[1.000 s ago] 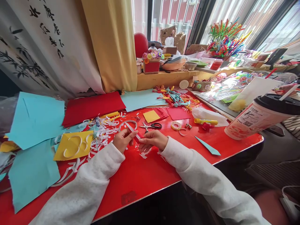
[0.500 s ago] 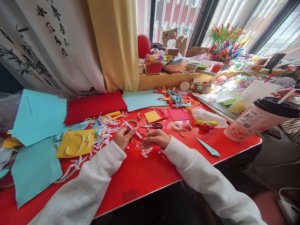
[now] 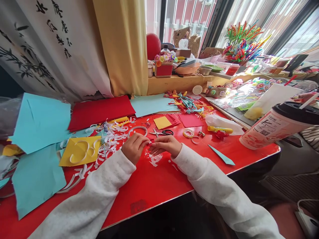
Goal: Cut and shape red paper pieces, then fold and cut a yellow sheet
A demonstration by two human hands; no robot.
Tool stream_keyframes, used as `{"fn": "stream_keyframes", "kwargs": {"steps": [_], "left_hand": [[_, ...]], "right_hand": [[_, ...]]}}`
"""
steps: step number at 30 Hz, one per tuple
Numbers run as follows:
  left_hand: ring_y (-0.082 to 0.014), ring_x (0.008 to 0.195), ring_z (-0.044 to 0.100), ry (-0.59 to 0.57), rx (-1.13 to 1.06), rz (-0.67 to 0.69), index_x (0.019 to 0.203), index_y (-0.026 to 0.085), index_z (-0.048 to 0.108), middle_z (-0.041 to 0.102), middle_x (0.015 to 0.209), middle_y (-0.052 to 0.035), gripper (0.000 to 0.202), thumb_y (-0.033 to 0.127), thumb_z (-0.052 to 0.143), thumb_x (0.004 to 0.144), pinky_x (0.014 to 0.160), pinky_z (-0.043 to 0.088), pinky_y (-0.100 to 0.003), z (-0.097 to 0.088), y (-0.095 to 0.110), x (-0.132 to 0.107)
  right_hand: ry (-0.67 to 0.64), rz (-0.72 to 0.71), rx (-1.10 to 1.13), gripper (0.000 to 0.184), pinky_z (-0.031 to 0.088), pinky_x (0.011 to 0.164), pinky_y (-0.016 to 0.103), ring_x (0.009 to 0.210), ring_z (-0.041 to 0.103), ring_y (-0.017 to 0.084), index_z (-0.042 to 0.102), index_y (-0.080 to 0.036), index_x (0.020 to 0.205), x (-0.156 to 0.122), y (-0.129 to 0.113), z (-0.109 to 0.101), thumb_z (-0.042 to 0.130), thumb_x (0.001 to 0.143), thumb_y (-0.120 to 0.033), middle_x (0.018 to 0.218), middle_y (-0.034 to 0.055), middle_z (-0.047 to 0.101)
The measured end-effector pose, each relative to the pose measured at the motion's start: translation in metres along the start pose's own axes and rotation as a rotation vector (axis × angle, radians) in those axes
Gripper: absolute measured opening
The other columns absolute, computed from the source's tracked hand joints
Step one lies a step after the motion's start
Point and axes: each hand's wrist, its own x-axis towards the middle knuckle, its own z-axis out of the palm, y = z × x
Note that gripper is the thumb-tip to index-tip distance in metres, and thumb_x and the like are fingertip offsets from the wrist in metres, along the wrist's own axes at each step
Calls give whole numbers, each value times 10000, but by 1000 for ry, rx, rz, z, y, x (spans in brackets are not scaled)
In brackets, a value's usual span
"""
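Note:
Just above the red table, my left hand is closed in a pinch on a small red paper piece. My right hand pinches the same piece from the other side, its lower fingers loosely curled. Fingers cover most of the paper, so its full shape is hidden. A ring-shaped tape roll lies just beyond my left hand. Black-handled scissors rest past the fingertips, their blades pointing left. Torn white scraps lie on the table below my hands.
White paper curls and a yellow sheet lie left. Behind are red sheets and small yellow paper. To the right are a yellow glue stick, a folded blue paper and a large drink cup.
The long white strip that stretched between my hands no longer shows. My left hand has turned knuckles-up and come closer to my right, and a red paper piece now shows between the fingertips.

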Motion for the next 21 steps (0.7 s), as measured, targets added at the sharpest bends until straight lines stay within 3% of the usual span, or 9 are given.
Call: {"fn": "stream_keyframes", "kwargs": {"steps": [11, 14, 18, 21], "left_hand": [[-114, 714, 530, -61, 7, 62, 889, 150, 572, 557, 790, -45, 154, 181, 460, 789, 634, 463, -247, 6, -3, -5], [-106, 721, 515, -70, -41, -11, 926, 162, 569, 519, 828, -45, 184, 195, 438, 801, 642, 458, -237, 6, -4, -4], [-102, 707, 482, 21, -43, -185, 1022, 187, 538, 461, 927, -56, 253, 263, 437, 802, 641, 450, -251, 2, -8, 1], [-131, 803, 483, 10, -2, -181, 1077, 216, 508, 447, 1068, -67, 304, 310, 441, 796, 686, 438, -275, -3, -12, 5]], "right_hand": [[64, -9, 44, 253, 509, 592, 276, 622, 629, 158, 590, -97, 679, 5, 5, -2, 671, 571, -310, 645, 49, 639], [62, 0, 57, 274, 507, 582, 270, 596, 626, 154, 584, -97, 674, 7, 6, -4, 691, 532, -305, 632, 48, 638], [62, -47, 18, 303, 503, 608, 284, 600, 620, 147, 599, -92, 721, 5, 3, -3, 673, 543, -325, 644, 47, 634], [69, -78, -56, 313, 494, 618, 279, 583, 609, 131, 606, -91, 753, 2, 1, -1, 649, 564, -336, 646, 44, 629]]}}
